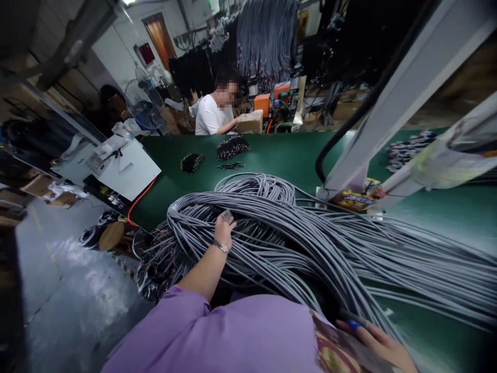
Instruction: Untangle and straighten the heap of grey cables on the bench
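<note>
A big heap of long grey cables [295, 233] lies across the green table [279, 153]. My left hand [224, 228], with a bracelet on the wrist, reaches into the left side of the heap, and its fingers are closed over a few cable strands. My right hand [382, 344] lies low at the bottom right beside the cables that run toward me. Its fingers are stretched out, and one carries something blue [355, 325]. Part of this hand is cut off by the frame edge.
Small bundles of dark short wires [233, 146] lie farther back on the table. A person in a white shirt [213, 115] works at the far end with a cardboard box [250, 123]. A slanted white metal post [388, 98] rises on the right. A white board [130, 171] and a fan [145, 111] stand at left.
</note>
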### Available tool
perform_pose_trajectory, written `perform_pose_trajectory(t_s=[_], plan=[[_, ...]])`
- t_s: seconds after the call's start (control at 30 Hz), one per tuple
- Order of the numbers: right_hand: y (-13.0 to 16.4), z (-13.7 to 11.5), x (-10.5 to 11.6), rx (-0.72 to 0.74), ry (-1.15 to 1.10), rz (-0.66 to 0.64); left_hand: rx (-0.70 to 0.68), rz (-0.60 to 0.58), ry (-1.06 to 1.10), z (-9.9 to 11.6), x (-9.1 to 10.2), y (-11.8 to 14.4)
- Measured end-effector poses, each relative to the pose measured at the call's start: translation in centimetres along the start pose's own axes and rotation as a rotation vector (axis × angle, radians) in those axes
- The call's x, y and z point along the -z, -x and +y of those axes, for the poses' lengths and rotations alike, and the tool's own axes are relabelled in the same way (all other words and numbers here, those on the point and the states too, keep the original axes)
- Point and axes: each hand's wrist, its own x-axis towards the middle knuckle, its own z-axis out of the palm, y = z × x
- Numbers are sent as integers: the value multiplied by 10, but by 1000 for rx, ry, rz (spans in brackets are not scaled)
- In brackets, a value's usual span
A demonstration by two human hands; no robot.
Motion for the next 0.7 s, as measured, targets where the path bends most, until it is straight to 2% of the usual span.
perform_pose_trajectory(t_s=[0.03,0.1,0.17,0.2,0.3,0.4,0.47,0.57,0.63,0.7], plan=[[3,-6,3,-81,-65,-41,32,38,62,8,-4,-10],[10,-22,13,-187,-125,-182,106,41,151,20,-10,-26],[17,-42,27,-196,-123,-289,180,39,237,23,-13,-33],[19,-52,34,-182,-131,-290,209,38,271,21,-14,-33],[12,-92,52,0,-115,-141,258,43,346,12,-16,-29],[-16,-144,51,295,39,-37,288,28,388,6,-21,-24],[-42,-185,35,550,253,-21,333,-25,408,6,-27,-23],[-75,-244,-8,867,473,0,376,-120,428,6,-41,-25],[-90,-277,-42,976,593,-39,379,-131,431,5,-48,-29],[-101,-300,-71,992,701,-123,388,-110,435,3,-54,-33]])
